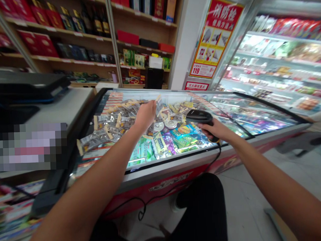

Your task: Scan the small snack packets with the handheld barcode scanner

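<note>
Scanner (199,116), black and smooth with a rounded head, sits in the right hand (215,130), whose fingers are wrapped tight around its handle; it hangs just above the right part of the open freezer chest (162,162). Its thin black cord (152,200) drops from the grip down the red front of the chest and curls near the floor. Left hand (145,115) reaches out over the middle of the chest, fingers curled around a small pale packet (157,98), though how firmly they close on it cannot be told. Inside the chest lie heaps of flat, glossy wrapped ice creams (163,139): silvery-grey packets to the left, green, purple and yellow ones and round tubs nearer the scanner. Sliding glass lid (255,113) covers the right half. Wooden shelves (136,33) of red boxes and bottles stand behind.
</note>
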Motion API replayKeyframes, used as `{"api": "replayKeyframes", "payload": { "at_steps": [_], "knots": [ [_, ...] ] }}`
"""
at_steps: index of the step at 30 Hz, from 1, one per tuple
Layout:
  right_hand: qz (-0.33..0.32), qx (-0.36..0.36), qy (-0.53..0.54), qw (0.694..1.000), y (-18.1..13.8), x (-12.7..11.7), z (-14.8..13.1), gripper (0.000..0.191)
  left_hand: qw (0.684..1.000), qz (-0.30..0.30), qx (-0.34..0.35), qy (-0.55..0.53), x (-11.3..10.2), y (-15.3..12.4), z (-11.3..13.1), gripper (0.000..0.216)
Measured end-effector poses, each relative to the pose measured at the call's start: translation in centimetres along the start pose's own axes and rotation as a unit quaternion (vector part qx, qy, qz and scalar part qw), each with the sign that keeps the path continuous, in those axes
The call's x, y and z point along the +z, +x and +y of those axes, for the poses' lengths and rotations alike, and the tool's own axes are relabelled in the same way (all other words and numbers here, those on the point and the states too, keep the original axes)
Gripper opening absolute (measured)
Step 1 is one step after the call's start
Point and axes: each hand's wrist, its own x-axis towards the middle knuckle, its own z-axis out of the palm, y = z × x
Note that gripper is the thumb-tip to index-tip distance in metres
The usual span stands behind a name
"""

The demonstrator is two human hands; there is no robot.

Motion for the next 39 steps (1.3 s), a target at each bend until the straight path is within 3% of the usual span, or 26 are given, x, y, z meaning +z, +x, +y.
{"api": "replayKeyframes", "payload": {
  "at_steps": [3, 5, 9, 12, 16, 22, 25, 30, 36, 39],
  "knots": [
    [0.031, 0.001, 0.045, 0.998, 0.1, 0.1, 0.1, 0.045, 0.985, 0.048, 0.120, 0.110, -1.3, 0.0, -0.6, 0.048],
    [0.029, 0.005, 0.087, 0.996, 0.2, -0.1, 0.2, 0.046, 0.971, 0.035, 0.174, 0.161, -1.7, 0.0, -1.1, 0.047],
    [0.010, 0.023, 0.162, 0.987, 0.8, -1.0, 0.4, 0.048, 0.949, -0.048, 0.195, 0.243, -1.2, -0.2, -2.0, 0.032],
    [0.003, 0.037, 0.181, 0.983, 1.2, -1.9, 0.6, 0.048, 0.936, -0.072, 0.203, 0.280, -0.8, -0.3, -2.0, 0.032],
    [0.003, 0.046, 0.076, 0.996, 1.7, -3.2, 0.4, 0.047, 0.933, -0.086, 0.206, 0.281, 0.4, -0.2, 0.1, 0.045],
    [-0.012, 0.040, -0.146, 0.988, 2.9, -4.9, -0.5, 0.045, 0.903, -0.252, 0.276, 0.214, 5.3, -0.6, 3.9, 0.065],
    [-0.026, 0.029, -0.187, 0.982, 3.3, -5.4, -0.7, 0.046, 0.905, -0.249, 0.261, 0.226, 6.5, -1.2, 3.9, 0.069],
    [-0.027, 0.031, -0.205, 0.978, 3.3, -5.2, -0.6, 0.043, 0.903, -0.217, 0.277, 0.246, 5.5, -1.7, 2.0, 0.067],
    [-0.081, 0.060, -0.024, 0.995, 2.8, -3.9, -1.4, 0.044, 0.898, -0.215, 0.284, 0.258, 4.9, -1.9, 1.2, 0.066],
    [-0.091, 0.075, 0.004, 0.993, 2.6, -3.7, -1.7, 0.044, 0.899, -0.212, 0.282, 0.261, 5.0, -2.0, 1.6, 0.066]
  ]
}}
